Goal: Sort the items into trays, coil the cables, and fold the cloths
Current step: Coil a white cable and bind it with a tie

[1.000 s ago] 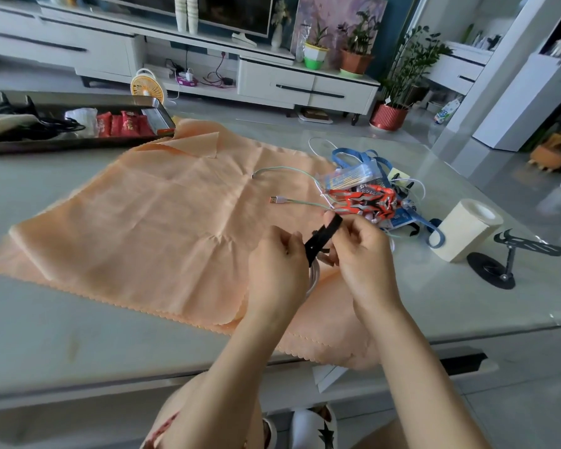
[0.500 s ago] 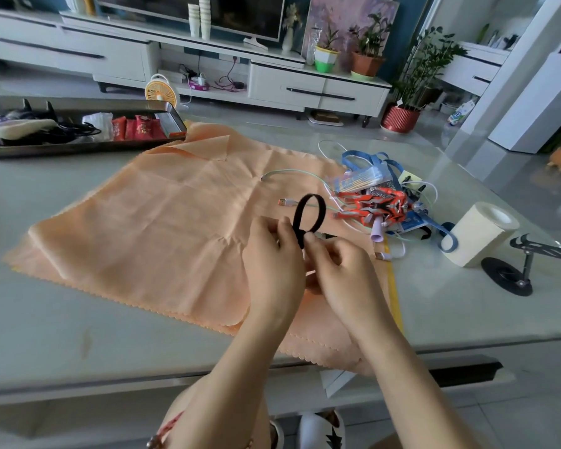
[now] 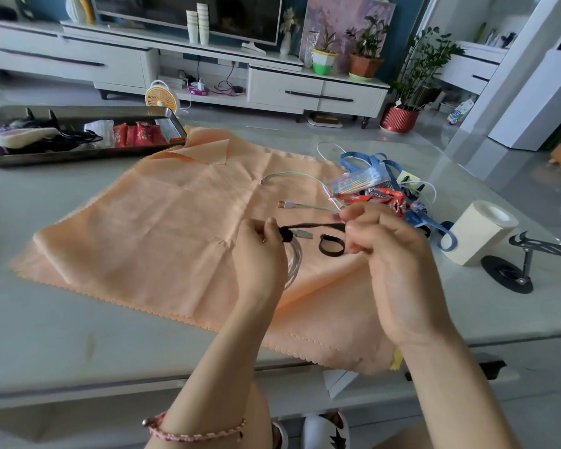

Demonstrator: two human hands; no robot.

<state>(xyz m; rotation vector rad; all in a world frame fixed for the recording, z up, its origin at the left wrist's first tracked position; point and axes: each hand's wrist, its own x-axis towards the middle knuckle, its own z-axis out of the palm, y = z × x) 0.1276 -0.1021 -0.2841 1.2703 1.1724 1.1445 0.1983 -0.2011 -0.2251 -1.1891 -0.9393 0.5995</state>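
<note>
My left hand (image 3: 259,251) pinches the coiled cable (image 3: 294,262); the black strap (image 3: 314,226) runs level rightward to my right hand (image 3: 392,254), which pinches its free end.

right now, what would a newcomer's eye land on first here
The big peach cloth spread flat in the middle catches the eye first. Over it the left hand grips a coiled pale cable while the right hand pinches a black strap stretched taut between them. A bright tangle of cables and packets lies at the cloth's right edge.
</note>
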